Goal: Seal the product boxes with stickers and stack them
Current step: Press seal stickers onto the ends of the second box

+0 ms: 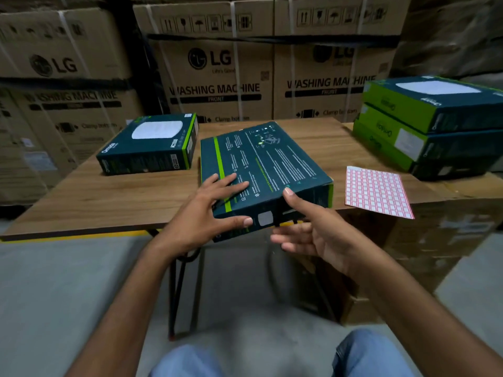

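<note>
Box, tilted, overhanging near tabletop edge. Left hand grasps its near-left corner, thumb beside grey sticker; right hand released, forefinger touching the box's front rim. Sticker sheet just right; stack far right.

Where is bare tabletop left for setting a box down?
Bare wood lies near left, between the lone box and the table's front edge, and behind the held box. The right is crowded: sticker sheet, stack.
</note>
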### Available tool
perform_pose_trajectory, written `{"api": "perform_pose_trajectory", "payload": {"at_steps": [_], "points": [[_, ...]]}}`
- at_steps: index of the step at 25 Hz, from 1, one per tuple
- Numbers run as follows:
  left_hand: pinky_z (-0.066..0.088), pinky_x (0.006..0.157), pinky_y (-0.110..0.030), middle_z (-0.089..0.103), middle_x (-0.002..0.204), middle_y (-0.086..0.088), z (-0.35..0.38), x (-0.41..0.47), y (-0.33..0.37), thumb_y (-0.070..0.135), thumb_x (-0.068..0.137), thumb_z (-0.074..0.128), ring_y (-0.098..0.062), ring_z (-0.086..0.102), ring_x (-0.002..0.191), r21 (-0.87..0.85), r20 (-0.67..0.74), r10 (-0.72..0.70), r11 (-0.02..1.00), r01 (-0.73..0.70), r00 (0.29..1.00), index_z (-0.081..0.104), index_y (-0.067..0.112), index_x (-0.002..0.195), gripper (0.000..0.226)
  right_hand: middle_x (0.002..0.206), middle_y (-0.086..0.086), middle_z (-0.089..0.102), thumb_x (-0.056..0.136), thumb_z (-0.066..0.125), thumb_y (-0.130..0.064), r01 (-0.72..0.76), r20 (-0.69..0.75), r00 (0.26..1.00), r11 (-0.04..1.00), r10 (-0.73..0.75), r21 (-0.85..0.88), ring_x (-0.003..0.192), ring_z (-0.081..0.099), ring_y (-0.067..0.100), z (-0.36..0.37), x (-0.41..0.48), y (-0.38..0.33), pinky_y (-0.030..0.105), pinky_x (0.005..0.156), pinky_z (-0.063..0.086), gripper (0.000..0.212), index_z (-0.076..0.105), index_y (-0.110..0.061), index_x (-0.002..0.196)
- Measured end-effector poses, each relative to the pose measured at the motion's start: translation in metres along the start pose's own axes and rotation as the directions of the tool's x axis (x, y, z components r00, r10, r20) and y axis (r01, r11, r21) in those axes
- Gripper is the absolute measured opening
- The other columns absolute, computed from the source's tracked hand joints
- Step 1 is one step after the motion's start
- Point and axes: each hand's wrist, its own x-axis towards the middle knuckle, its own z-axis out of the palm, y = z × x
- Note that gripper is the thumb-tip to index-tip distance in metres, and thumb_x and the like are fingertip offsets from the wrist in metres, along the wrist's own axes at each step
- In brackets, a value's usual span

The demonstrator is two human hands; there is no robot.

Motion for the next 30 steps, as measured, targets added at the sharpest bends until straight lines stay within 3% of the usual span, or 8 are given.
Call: {"api": "perform_pose_trajectory", "payload": {"at_steps": [4, 7, 9, 12, 14, 17, 19, 30], "points": [[0.014, 0.124, -0.032, 0.032, 0.163, 0.03, -0.007, 0.002, -0.004, 0.066, 0.072, 0.075, 0.004, 0.009, 0.157, 0.098, 0.064, 0.019, 0.995, -0.025, 0.998, 0.053, 0.053, 0.145, 0.077, 0.087, 0.018, 0.079, 0.087, 0.066, -0.067, -0.031, -0.081, 0.997, 0.989, 0.019, -0.146, 0.077, 0.079, 0.027, -0.008, -0.008, 0.016, 0.026, 0.057, 0.058, 0.071, 0.066, 0.001, 0.108], [0.015, 0.122, -0.031, 0.034, 0.162, 0.031, -0.005, 0.002, -0.007, 0.066, 0.074, 0.073, 0.003, 0.011, 0.157, 0.114, 0.06, 0.042, 0.992, -0.048, 0.997, 0.054, 0.051, 0.145, 0.074, 0.068, 0.009, 0.076, 0.092, 0.068, -0.057, 0.192, -0.222, 0.93, 0.902, -0.293, -0.387, 0.062, 0.075, 0.03, -0.009, -0.004, 0.031, 0.034, 0.059, 0.058, 0.056, 0.07, -0.002, 0.08], [0.01, 0.125, -0.038, 0.035, 0.161, 0.031, -0.006, 0.001, -0.007, 0.071, 0.075, 0.069, 0.003, 0.013, 0.157, 0.183, 0.05, 0.052, 0.981, -0.06, 0.997, 0.054, 0.052, 0.145, 0.074, 0.062, 0.0, 0.071, 0.093, 0.072, -0.054, 0.347, -0.249, 0.738, 0.669, -0.627, -0.657, 0.056, 0.069, 0.022, -0.011, 0.004, 0.037, 0.043, 0.065, 0.059, 0.047, 0.067, -0.015, 0.069], [0.007, 0.128, -0.048, 0.046, 0.153, 0.03, -0.006, 0.003, -0.004, 0.072, 0.078, 0.065, 0.007, 0.028, 0.151, 0.18, 0.014, 0.115, 0.977, -0.116, 0.993, 0.06, 0.05, 0.138, 0.064, 0.089, -0.008, 0.072, 0.092, 0.078, -0.045, 0.455, 0.072, 0.353, 0.104, -0.933, -0.884, 0.081, 0.064, 0.017, -0.016, 0.02, 0.029, 0.039, 0.072, 0.052, 0.024, 0.074, -0.022, 0.093], [0.023, 0.129, -0.043, 0.057, 0.145, 0.026, -0.003, 0.005, -0.005, 0.065, 0.081, 0.068, 0.008, 0.041, 0.145, 0.115, -0.03, 0.192, 0.975, -0.188, 0.981, 0.068, 0.042, 0.132, 0.056, 0.116, -0.005, 0.071, 0.095, 0.074, -0.042, 0.498, 0.313, 0.34, -0.112, -0.887, -0.86, 0.103, 0.06, 0.024, -0.022, 0.033, 0.02, 0.043, 0.084, 0.049, 0.029, 0.077, -0.022, 0.116], [0.039, 0.122, -0.038, 0.064, 0.14, 0.017, 0.001, 0.006, -0.01, 0.056, 0.086, 0.074, 0.001, 0.048, 0.142, 0.097, -0.064, 0.254, 0.964, -0.247, 0.965, 0.073, 0.032, 0.13, 0.05, 0.123, -0.014, 0.071, 0.098, 0.066, -0.046, 0.551, 0.346, 0.426, -0.063, -0.836, -0.832, 0.107, 0.059, 0.02, -0.027, 0.048, 0.021, 0.05, 0.086, 0.048, 0.031, 0.077, -0.03, 0.123], [0.039, 0.122, -0.036, 0.064, 0.14, 0.016, 0.003, 0.007, -0.013, 0.055, 0.088, 0.077, 0.001, 0.048, 0.142, 0.105, -0.068, 0.266, 0.96, -0.259, 0.961, 0.072, 0.031, 0.13, 0.049, 0.12, -0.014, 0.074, 0.098, 0.068, -0.044, 0.574, 0.325, 0.382, -0.053, -0.865, -0.817, 0.099, 0.061, 0.022, -0.026, 0.052, 0.027, 0.051, 0.082, 0.049, 0.028, 0.079, -0.028, 0.119], [0.016, 0.127, -0.032, 0.053, 0.15, 0.027, -0.006, 0.007, -0.011, 0.052, 0.097, 0.061, 0.01, 0.03, 0.149, 0.026, 0.037, 0.154, 0.988, -0.155, 0.987, 0.065, 0.041, 0.138, 0.042, 0.129, -0.019, 0.07, 0.099, 0.064, -0.041, 0.624, 0.343, 0.465, 0.027, -0.816, -0.781, 0.109, 0.059, 0.017, -0.036, 0.052, 0.019, 0.048, 0.094, 0.048, 0.032, 0.075, -0.03, 0.126]]}}
